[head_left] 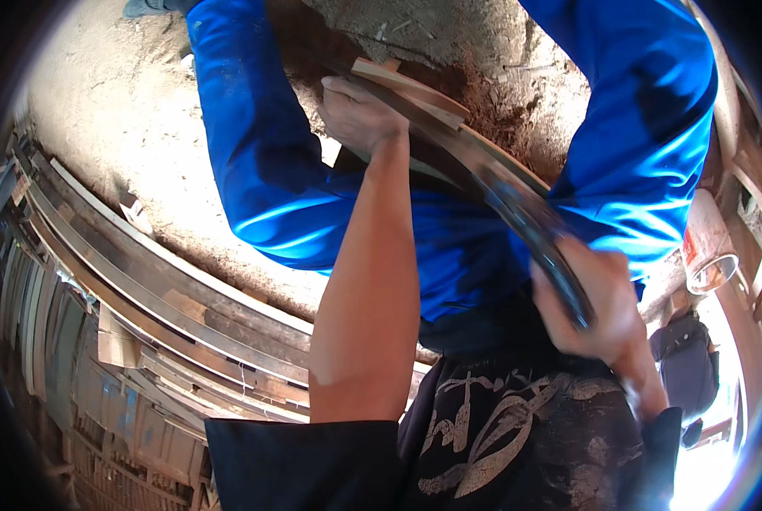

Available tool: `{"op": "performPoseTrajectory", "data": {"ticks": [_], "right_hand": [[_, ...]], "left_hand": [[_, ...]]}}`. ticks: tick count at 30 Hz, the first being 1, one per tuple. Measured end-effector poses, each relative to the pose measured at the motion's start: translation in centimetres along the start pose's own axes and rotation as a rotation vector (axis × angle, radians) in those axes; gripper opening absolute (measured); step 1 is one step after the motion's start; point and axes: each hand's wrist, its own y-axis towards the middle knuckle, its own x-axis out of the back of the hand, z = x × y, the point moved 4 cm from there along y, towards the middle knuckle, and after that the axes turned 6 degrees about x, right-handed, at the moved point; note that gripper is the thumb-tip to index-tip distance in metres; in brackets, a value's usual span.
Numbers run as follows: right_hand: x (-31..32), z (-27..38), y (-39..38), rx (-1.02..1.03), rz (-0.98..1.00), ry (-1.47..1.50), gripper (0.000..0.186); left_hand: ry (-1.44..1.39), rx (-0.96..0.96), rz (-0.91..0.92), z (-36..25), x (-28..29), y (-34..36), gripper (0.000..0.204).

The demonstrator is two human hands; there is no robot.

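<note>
My right hand (589,298), blurred by motion, is closed around the dark, shiny handle end of a long, narrow tool (534,230). The tool runs up and left across my lap, and its teeth or edge cannot be made out. Under its far part lies a pale wooden piece (411,89), at a slant between my knees. My left hand (359,115) is closed against the near side of the wood, its fingertips partly hidden.
My legs in blue trousers (253,170) are spread to either side. Reddish-brown dust (483,111) lies on the dirt floor (117,111). Long planks (185,298) are stacked at the left. A pale bucket-like container (709,247) and a dark bag-like thing (687,366) are at the right.
</note>
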Motion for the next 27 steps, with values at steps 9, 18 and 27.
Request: {"op": "performPoseTrajectory", "data": {"ticks": [9,18,27], "right_hand": [[1.0,0.4,-1.1,-0.038,0.163,0.045,0.013],[4.0,1.4,-6.9,0.161,-0.073,-0.351,0.022],[2.3,1.1,-5.0,0.043,-0.006,-0.074,0.024]], "left_hand": [[0.024,-0.024,0.022,-0.4,0.1,-0.1,0.062],[-0.025,0.04,-0.058,0.3,0.1,0.1,0.061],[0.041,-0.035,-0.047,1.5,1.1,0.6,0.054]]}}
